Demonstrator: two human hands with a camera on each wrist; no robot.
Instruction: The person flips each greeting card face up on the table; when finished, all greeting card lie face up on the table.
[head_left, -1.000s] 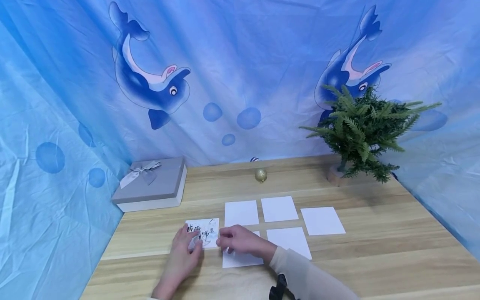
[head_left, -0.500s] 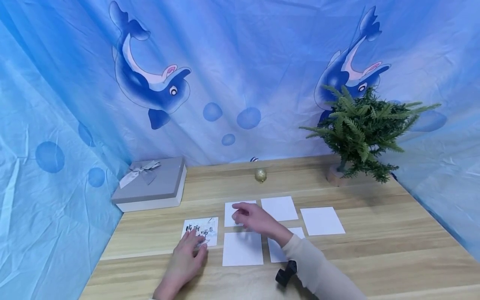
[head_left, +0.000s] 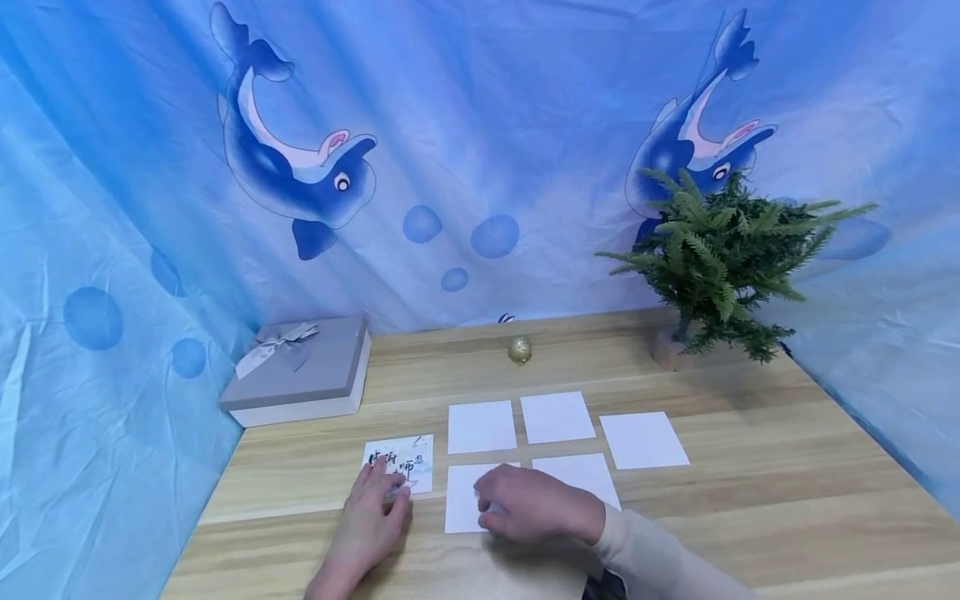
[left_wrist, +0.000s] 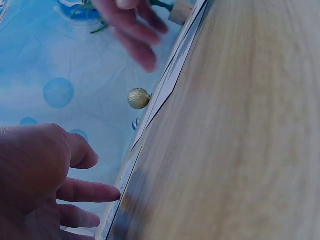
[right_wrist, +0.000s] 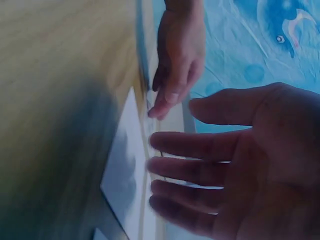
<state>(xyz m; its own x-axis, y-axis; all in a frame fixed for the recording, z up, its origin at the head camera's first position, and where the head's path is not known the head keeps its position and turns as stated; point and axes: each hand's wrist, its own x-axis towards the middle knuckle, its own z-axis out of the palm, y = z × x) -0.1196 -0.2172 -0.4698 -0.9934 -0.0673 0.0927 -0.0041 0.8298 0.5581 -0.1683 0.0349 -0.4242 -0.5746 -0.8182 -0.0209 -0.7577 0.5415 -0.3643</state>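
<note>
A card with black brush lettering (head_left: pixel 422 467) lies on the table at the left end of a group of white cards. My left hand (head_left: pixel 365 518) rests its fingertips on this card's near left part, fingers (left_wrist: pixel 90 191) extended and covering some of the lettering. Over the front white card (head_left: pixel 461 500) is my right hand (head_left: pixel 536 504), its fingers (right_wrist: pixel 192 170) loosely extended and apart, with nothing held. It hides part of that card and the near left part of the white card (head_left: pixel 585 475) beside it.
More white cards (head_left: pixel 482 427) lie flat behind and to the right. A grey gift box (head_left: pixel 300 367) with a ribbon stands at the back left. A gold bauble (head_left: pixel 520 350) sits near the back edge, and a small artificial tree (head_left: pixel 723 258) stands at the back right.
My right hand has left the lettered card's side, risen over the back white card, then come back toward the front cards. The lettered card has shifted slightly left under my left hand.
</note>
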